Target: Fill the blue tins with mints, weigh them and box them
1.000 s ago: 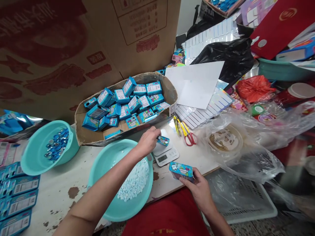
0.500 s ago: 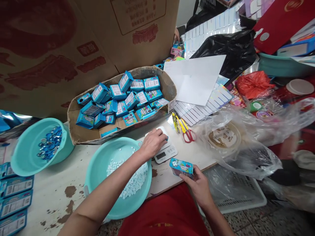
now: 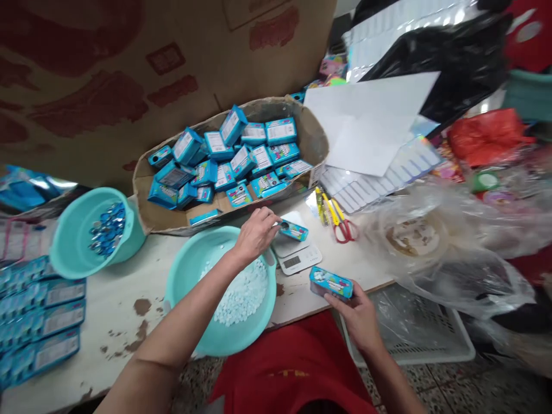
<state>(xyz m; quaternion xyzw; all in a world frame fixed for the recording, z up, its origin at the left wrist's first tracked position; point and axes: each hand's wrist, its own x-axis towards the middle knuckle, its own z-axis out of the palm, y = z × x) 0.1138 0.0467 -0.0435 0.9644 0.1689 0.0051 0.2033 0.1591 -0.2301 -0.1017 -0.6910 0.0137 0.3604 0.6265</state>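
My right hand grips a blue candy box near the table's front edge. White candies show in the opening at its left end. My left hand has its fingers curled, with the tips at the left end of another blue box. That box lies on a white kitchen scale, its dark hole facing up. What the left fingers hold, if anything, is hidden. Under my left forearm stands a turquoise basin with many small pale candies.
A cut cardboard box full of blue candy boxes stands behind the basin. At left are a smaller turquoise basin of shiny blue pieces and rows of blue boxes. Red-handled scissors, sheets and clear plastic lie right.
My left hand has drawn back leftward over the scale, uncovering the blue box there. My right hand still holds its box in nearly the same place. The view has shifted.
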